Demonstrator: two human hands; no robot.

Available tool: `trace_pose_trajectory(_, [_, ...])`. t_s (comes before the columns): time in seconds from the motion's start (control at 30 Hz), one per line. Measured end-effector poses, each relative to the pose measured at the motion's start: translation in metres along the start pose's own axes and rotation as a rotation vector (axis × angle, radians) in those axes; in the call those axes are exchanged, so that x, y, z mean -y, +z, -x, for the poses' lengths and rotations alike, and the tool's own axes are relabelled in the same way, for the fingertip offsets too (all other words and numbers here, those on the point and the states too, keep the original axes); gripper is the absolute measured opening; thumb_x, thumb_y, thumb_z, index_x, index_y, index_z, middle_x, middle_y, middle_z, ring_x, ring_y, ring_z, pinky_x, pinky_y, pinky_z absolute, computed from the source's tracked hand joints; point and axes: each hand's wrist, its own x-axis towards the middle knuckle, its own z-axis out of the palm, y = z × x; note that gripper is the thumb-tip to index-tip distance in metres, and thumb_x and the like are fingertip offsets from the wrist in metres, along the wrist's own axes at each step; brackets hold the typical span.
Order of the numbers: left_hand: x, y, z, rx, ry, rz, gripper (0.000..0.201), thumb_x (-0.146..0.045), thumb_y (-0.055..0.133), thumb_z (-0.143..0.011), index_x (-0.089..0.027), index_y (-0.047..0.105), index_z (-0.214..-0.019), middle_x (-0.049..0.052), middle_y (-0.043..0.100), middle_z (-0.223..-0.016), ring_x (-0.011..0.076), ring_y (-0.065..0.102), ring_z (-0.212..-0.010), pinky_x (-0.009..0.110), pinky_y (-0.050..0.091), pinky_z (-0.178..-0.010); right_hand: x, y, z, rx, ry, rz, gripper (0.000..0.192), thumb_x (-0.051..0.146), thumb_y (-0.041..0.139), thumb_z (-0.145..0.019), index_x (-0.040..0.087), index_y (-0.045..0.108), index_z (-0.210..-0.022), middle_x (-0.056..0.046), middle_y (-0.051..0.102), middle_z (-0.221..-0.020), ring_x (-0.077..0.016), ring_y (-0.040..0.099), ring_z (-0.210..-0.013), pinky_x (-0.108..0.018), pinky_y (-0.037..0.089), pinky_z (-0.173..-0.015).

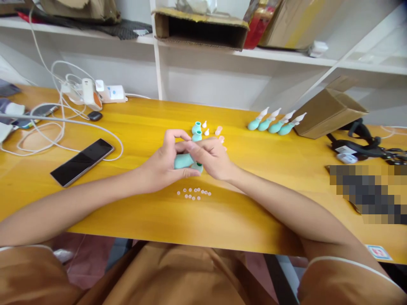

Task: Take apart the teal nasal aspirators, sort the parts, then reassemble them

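Observation:
My left hand (163, 163) is wrapped round a teal squeeze bulb (183, 161), held sideways above the table. The fingers of my right hand (213, 157) are pinched together at the bulb's neck end; whatever they hold is hidden. Just behind my hands stand teal bulbs with open necks (196, 127), and another teal bulb (197, 168) shows partly below my fingers. White pointed tips (207, 132) and clear pinkish pieces (218, 130) lie beside them. Several small translucent discs (195, 190) are scattered on the table in front of my hands.
Several teal bulbs with white tips (274, 121) lie in a row at the back right, by an open cardboard box (330, 108). A phone (82, 162), white cables (63, 123) and a power strip (112, 94) are on the left. Black straps (359, 140) lie right.

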Motion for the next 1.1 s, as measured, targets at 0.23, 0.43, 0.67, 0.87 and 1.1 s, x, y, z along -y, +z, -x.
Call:
trace_pose_trajectory(0.23, [-0.008,-0.025,-0.014,0.063,-0.1,0.155,0.054,-0.055,0.076,-0.095,-0.028,0.042,-0.127,-0.001,0.066,-0.089,0.016,0.066,-0.071,0.031,0.055,-0.068,0.006,-0.072,-0.039,-0.326,-0.034,-0.115,0.059,0.063,0.026,-0.114,0.028,0.023,-0.067,0.005,0.022,-0.058,-0.012,0.022,-0.05,-0.032,0.034,-0.05])
trace_pose_trajectory(0.43, [0.043,-0.053,-0.099,-0.319,-0.024,0.084,0.023,-0.027,0.05,-0.101,-0.022,0.057,-0.123,0.006,0.068,-0.102,0.0218,0.069,-0.099,0.037,0.058,-0.091,-0.051,-0.162,-0.088,-0.222,0.374,1.028,0.062,0.066,0.046,-0.111,0.018,0.071,-0.08,-0.014,0.07,-0.081,-0.0306,0.067,-0.092,-0.046,0.052,-0.088])
trace_pose_trajectory(0.67, [0.125,-0.036,-0.185,-0.498,-0.169,-0.158,0.028,-0.012,0.066,-0.09,-0.021,0.066,-0.117,0.011,0.064,-0.132,0.0237,0.06,-0.124,0.037,0.051,-0.112,-0.117,-0.165,-0.107,0.004,0.701,1.208,0.065,0.065,0.045,-0.109,0.012,0.083,-0.119,-0.027,0.076,-0.125,-0.044,0.068,-0.123,-0.054,0.052,-0.102])
trace_pose_trajectory(0.87, [0.164,-0.021,-0.196,-0.372,-0.185,-0.055,0.027,-0.009,0.071,-0.084,-0.017,0.068,-0.11,0.01,0.073,-0.119,0.0211,0.066,-0.111,0.035,0.053,-0.107,-0.13,-0.166,-0.104,0.092,0.767,1.171,0.07,0.073,0.051,-0.104,0.012,0.086,-0.113,-0.027,0.078,-0.122,-0.0416,0.07,-0.12,-0.051,0.053,-0.102])
trace_pose_trajectory(1.1, [0.18,-0.016,-0.197,-0.355,-0.199,-0.006,0.034,-0.01,0.079,-0.082,-0.016,0.067,-0.113,0.011,0.076,-0.119,0.0202,0.071,-0.1,0.039,0.059,-0.099,-0.133,-0.17,-0.097,0.066,0.739,1.091,0.068,0.071,0.046,-0.106,0.017,0.086,-0.102,-0.021,0.081,-0.114,-0.0364,0.071,-0.112,-0.047,0.052,-0.099])
